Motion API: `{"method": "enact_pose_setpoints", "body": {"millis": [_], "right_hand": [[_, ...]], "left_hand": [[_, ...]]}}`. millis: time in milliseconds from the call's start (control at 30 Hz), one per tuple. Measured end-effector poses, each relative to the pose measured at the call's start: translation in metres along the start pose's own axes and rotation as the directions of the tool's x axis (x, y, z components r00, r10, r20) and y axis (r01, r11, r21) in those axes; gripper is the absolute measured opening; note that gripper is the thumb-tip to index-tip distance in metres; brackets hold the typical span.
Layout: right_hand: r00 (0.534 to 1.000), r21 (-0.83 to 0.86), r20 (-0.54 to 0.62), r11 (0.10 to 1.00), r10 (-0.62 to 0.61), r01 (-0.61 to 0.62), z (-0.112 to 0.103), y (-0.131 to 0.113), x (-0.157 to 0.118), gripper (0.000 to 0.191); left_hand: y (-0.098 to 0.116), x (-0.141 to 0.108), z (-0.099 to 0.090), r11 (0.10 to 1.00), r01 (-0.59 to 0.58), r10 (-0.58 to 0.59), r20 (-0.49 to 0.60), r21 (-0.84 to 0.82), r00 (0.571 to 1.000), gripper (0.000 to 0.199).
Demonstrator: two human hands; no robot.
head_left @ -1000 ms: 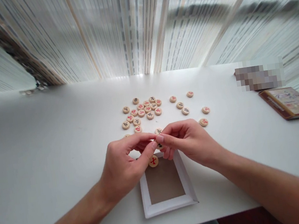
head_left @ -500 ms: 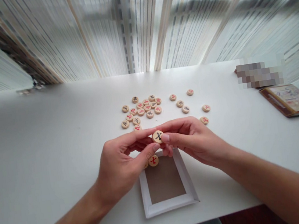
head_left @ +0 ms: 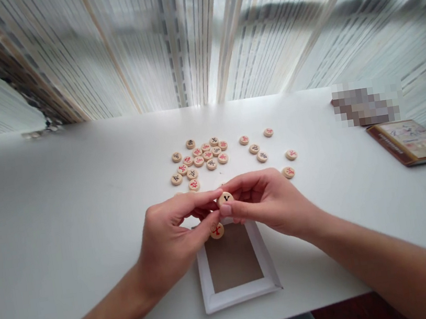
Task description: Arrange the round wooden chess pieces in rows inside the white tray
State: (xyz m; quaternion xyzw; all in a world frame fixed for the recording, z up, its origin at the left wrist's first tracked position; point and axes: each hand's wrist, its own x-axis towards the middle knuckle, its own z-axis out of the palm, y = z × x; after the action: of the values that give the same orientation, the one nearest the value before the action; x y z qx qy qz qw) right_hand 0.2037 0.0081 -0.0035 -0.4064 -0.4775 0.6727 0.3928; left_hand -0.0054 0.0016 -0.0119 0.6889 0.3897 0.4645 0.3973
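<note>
White table (head_left: 68,227), bearing a shallow tray (head_left: 242,295). Near its far side, your left hand (head_left: 167,232) and right hand (head_left: 278,203) jointly pinch a black-marked disc (head_left: 225,198). Judged step: fingertip handling; moving the disc calls for steady pressure.

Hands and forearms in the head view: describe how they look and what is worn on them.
The left hand and right hand are bare, with slender fingers and no gloves. No ring, watch, bracelet or sleeve shows on the visible parts. Both forearms are uncovered up to the picture's edge.
</note>
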Motion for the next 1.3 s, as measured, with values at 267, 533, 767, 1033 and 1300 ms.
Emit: {"method": "enact_pose_setpoints", "body": {"millis": [267, 533, 767, 1033, 1300], "right_hand": [[0.997, -0.085, -0.030, 0.994, -0.064, 0.061, 0.002, -0.001, -0.003, 0.032], [0.997, -0.041, 0.009, 0.996, -0.076, 0.077, 0.001, -0.005, -0.001, 0.036], [1.000, -0.006, 0.028, 1.000, -0.004, 0.004, 0.001, -0.004, -0.001, 0.037], [0.996, 0.033, 0.041, 0.997, -0.078, 0.077, 0.002, -0.006, 0.000, 0.033], [1.000, 0.097, 0.021, 0.995, 0.002, -0.004, 0.002, 0.002, -0.001, 0.037]], "left_hand": [[0.003, 0.000, -0.001, 0.999, -0.016, 0.014, 0.050, 0.041, 0.999, 0.025], [0.005, 0.003, 0.001, 0.973, 0.151, -0.147, 0.031, -0.177, 0.989, 0.022], [0.003, 0.001, 0.001, 0.996, 0.015, -0.012, 0.030, -0.085, 0.999, 0.026], [0.007, 0.006, 0.002, 0.923, 0.203, -0.192, 0.066, -0.327, 0.979, 0.024], [0.010, 0.008, 0.001, 0.853, 0.323, -0.308, 0.104, -0.409, 0.946, 0.020]]}}
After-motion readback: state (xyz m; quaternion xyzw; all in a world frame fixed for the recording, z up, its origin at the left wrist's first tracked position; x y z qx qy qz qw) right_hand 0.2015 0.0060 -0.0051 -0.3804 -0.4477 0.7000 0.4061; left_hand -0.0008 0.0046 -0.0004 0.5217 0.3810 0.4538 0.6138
